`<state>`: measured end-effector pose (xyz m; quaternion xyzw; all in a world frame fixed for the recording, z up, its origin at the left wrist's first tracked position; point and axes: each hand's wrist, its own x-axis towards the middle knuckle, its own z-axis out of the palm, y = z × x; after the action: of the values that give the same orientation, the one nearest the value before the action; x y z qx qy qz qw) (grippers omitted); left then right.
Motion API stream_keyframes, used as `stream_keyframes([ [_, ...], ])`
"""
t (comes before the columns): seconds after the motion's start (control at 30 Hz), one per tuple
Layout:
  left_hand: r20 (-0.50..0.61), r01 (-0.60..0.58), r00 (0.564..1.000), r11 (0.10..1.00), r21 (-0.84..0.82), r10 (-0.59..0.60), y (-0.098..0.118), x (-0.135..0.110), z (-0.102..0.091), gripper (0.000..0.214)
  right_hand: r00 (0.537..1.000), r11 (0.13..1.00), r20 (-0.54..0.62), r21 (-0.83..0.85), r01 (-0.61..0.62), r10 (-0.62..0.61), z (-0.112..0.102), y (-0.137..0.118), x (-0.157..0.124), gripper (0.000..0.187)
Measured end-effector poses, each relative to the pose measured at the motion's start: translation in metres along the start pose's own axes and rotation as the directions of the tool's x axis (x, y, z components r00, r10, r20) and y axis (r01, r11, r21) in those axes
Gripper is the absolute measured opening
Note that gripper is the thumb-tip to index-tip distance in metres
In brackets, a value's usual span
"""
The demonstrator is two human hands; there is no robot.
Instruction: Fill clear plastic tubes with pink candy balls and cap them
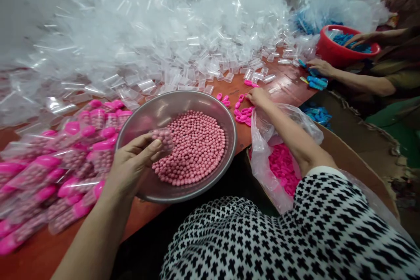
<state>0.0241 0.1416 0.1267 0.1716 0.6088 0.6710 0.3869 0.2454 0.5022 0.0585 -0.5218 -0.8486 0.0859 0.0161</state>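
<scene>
My left hand (139,155) pinches a small clear plastic container (163,141) filled with pink beads, holding it tilted over a metal bowl (231,140). Loose pink beads (193,148) cover the bottom of that bowl. Off to the right, my right hand (259,97) is closed, its fingertips on a bright pink plastic cap (242,98) at the table surface. More pink caps (243,116) lie just below it. At the left is a pile of bead-filled containers with pink caps (72,157).
A large heap of clear empty containers (157,35) runs along the wall on the orange table (288,81). A plastic bag (262,162) of pink caps sits open below my right arm. At right, a co-worker's hands reach to a red basin (341,54) and blue pieces (316,82).
</scene>
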Motion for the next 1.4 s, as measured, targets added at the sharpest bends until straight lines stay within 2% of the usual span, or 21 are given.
stream_keyframes([
  [0.13,0.045,-0.021,0.999,0.998,-0.053,0.024,-0.001,-0.003,0.000,0.042,0.991,0.994,-0.125,0.102,-0.030,0.043,-0.011,-0.012,-0.023,0.021],
  [0.27,0.177,-0.037,0.982,0.990,-0.139,0.062,-0.002,-0.001,-0.003,0.046,0.963,0.953,-0.269,0.286,0.104,-0.025,-0.042,-0.029,-0.042,0.011],
  [0.33,0.229,-0.047,0.969,0.982,-0.181,0.089,-0.002,0.001,-0.005,0.046,0.944,0.834,-0.309,0.485,0.264,-0.119,-0.058,-0.047,-0.053,0.014],
  [0.43,0.284,-0.087,0.947,0.971,-0.224,0.150,-0.002,0.002,-0.007,0.041,0.901,0.534,-0.285,0.731,0.425,-0.327,-0.072,-0.089,-0.081,0.032],
  [0.47,0.295,-0.107,0.939,0.966,-0.236,0.176,-0.003,0.002,-0.006,0.040,0.882,0.470,-0.259,0.767,0.436,-0.395,-0.073,-0.105,-0.092,0.039],
  [0.53,0.308,-0.146,0.926,0.959,-0.245,0.219,-0.005,0.002,-0.005,0.038,0.841,0.424,-0.220,0.784,0.454,-0.494,-0.071,-0.136,-0.111,0.047],
  [0.63,0.316,-0.193,0.912,0.954,-0.229,0.260,-0.008,0.004,-0.003,0.038,0.779,0.418,-0.252,0.727,0.544,-0.575,-0.063,-0.172,-0.132,0.052],
  [0.7,0.311,-0.232,0.904,0.948,-0.218,0.293,-0.010,0.006,-0.003,0.037,0.724,0.411,-0.290,0.666,0.622,-0.626,-0.060,-0.185,-0.141,0.053],
  [0.83,0.354,-0.343,0.856,0.926,-0.156,0.376,-0.014,0.009,-0.004,0.032,0.628,0.404,-0.282,0.564,0.720,-0.726,-0.060,-0.186,-0.156,0.050],
  [0.97,0.392,-0.409,0.814,0.902,-0.138,0.429,-0.017,0.011,-0.004,0.026,0.575,0.434,-0.267,0.437,0.787,-0.773,-0.063,-0.174,-0.163,0.044],
  [1.13,0.452,-0.487,0.745,0.863,-0.132,0.490,-0.016,0.008,-0.003,0.017,0.584,0.457,-0.378,0.377,0.806,-0.718,-0.063,-0.172,-0.164,0.042],
  [1.23,0.475,-0.552,0.708,0.829,-0.089,0.523,-0.015,0.004,-0.004,0.017,0.579,0.435,-0.418,0.393,0.810,-0.700,-0.060,-0.177,-0.166,0.037],
  [1.3,0.468,-0.572,0.704,0.817,-0.072,0.535,-0.015,0.002,-0.005,0.019,0.589,0.403,-0.413,0.455,0.794,-0.695,-0.056,-0.180,-0.168,0.035],
  [1.4,0.439,-0.577,0.721,0.816,-0.048,0.536,-0.016,-0.001,-0.005,0.023,0.638,0.365,-0.383,0.579,0.729,-0.668,-0.052,-0.181,-0.171,0.038],
])
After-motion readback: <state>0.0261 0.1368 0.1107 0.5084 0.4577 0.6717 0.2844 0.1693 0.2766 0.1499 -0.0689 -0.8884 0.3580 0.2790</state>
